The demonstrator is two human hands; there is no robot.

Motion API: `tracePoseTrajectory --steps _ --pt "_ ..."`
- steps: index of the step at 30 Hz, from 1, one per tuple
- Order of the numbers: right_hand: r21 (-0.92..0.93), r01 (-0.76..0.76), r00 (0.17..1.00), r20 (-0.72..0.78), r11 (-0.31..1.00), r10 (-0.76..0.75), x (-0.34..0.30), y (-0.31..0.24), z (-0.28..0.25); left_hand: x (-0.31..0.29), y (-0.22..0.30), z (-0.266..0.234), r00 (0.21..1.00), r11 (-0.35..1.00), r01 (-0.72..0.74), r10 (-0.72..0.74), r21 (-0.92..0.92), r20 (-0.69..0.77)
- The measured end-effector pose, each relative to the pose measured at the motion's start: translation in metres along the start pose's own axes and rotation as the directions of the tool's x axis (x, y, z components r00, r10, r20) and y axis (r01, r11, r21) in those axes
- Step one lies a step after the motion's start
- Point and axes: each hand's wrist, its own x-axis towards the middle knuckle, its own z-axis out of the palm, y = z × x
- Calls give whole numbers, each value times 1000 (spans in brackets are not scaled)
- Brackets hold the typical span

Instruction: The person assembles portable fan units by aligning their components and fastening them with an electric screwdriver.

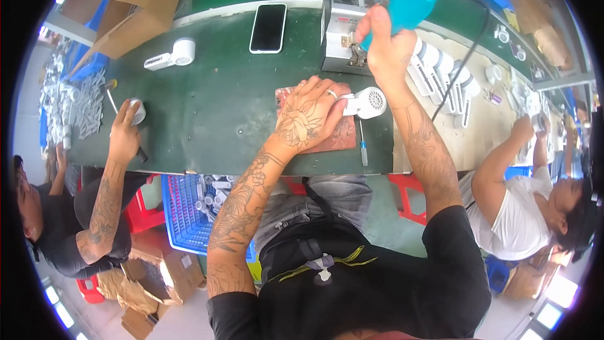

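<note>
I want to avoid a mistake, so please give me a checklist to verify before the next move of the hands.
1. White plastic device with round grille held: ok, the left hand is on its handle.
2. Device wholly over the reddish flat mat: not ok, its grille end reaches past the right edge.
3. Teal rounded handheld tool gripped: ok, in the right hand.
4. Tool's tip clear of the silver box-shaped metal machine: cannot tell, the tip is unclear.
5. Blue-handled metal screwdriver off the mat: ok, beside its right edge.
6. Thin black cable clear of the row of white plastic devices: cannot tell, it crosses them in this view.
</note>
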Motion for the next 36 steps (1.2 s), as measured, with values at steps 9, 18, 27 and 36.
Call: tracePoseTrajectory --steps 9,18,27,36 --pt "143 -192 972 165 971 168 -19 -40 -14 -2 -1 -13 998 999 30 -28 -33 64" --pt "207 -169 956 274 964 109 -56 -51 -29 -1 -9 -5 992 994 61 -50 -94 114" --pt "177 -215 975 100 960 200 -66 -52 -14 0 -7 -1 999 996 -13 17 -86 44" --pt "314 -11 991 131 949 -32 -64 -49 -9 -2 -6 -3 999 997 -21 24 -75 33"
